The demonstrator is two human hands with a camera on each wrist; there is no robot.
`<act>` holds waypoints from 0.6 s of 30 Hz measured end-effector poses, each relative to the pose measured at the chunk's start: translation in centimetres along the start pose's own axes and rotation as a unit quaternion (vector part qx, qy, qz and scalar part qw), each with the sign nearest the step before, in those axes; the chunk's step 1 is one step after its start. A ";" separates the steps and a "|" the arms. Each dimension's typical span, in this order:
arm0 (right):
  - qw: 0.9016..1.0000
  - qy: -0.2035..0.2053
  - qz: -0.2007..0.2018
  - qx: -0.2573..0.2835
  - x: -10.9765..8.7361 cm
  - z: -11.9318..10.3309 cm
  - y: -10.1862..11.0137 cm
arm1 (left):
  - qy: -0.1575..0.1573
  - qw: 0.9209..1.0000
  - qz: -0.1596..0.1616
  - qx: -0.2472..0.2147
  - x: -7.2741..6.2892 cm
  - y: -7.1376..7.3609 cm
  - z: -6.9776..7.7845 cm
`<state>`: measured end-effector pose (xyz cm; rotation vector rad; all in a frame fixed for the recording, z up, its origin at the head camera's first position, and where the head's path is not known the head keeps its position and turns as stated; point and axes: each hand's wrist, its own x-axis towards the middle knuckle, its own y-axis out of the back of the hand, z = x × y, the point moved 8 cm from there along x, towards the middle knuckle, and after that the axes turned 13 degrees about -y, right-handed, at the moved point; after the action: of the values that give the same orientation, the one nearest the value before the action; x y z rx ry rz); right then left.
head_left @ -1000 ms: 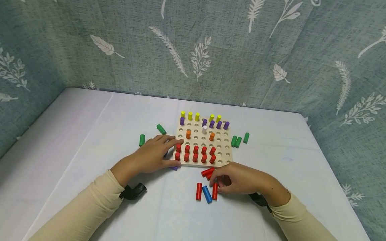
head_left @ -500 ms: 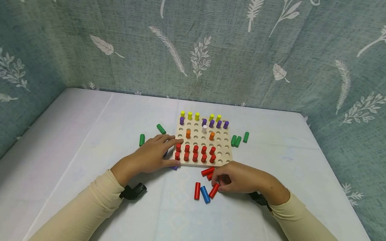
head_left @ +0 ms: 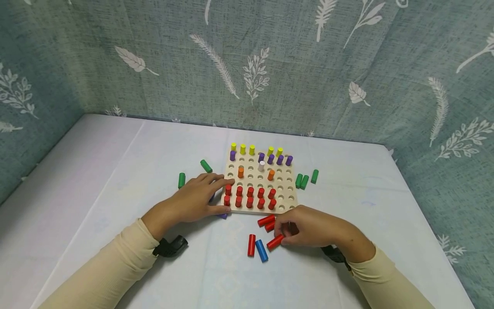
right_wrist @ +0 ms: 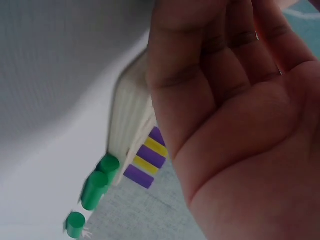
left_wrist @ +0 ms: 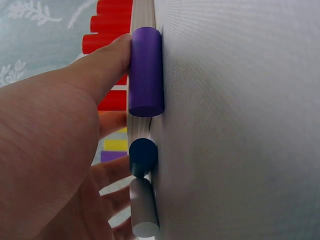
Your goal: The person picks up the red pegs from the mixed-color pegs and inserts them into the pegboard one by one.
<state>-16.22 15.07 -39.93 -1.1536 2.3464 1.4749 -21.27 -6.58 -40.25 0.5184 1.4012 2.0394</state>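
A wooden pegboard [head_left: 247,210] holds two front rows of red pegs [head_left: 250,202], with yellow, purple, orange and white pegs farther back. My left hand [head_left: 194,199] rests along the board's left edge, thumb at the near corner and fingers loosely extended. Beside that thumb lies a purple peg [left_wrist: 146,72]; a dark blue peg [left_wrist: 143,156] and a greyish-white peg [left_wrist: 144,207] lie near the fingers. In front of the board, my right hand [head_left: 310,227] pinches one end of a loose red peg [head_left: 275,242] between thumb and finger. The right wrist view hides that peg.
Near the right hand lie a blue peg [head_left: 261,250], another red peg [head_left: 251,245] and two more red pegs [head_left: 266,220] by the board's front edge. Green pegs [head_left: 304,182] lie right of the board, with others [head_left: 206,166] on the left. A patterned curtain [head_left: 247,64] hangs behind.
The red peg at my right hand has turned from lengthwise to slanting, its far end swinging right. The neighbouring blue and red pegs have shifted slightly left. My left hand stays put.
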 end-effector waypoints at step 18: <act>0.989 0.022 0.141 0.022 -1.6 -0.3 3.9 | -0.001 1.000 0.005 0.000 -0.3 0.0 0.2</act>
<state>-17.62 16.50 -36.25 -0.8802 2.6481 1.4833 -20.98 -6.65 -40.13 0.5276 1.4016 2.0462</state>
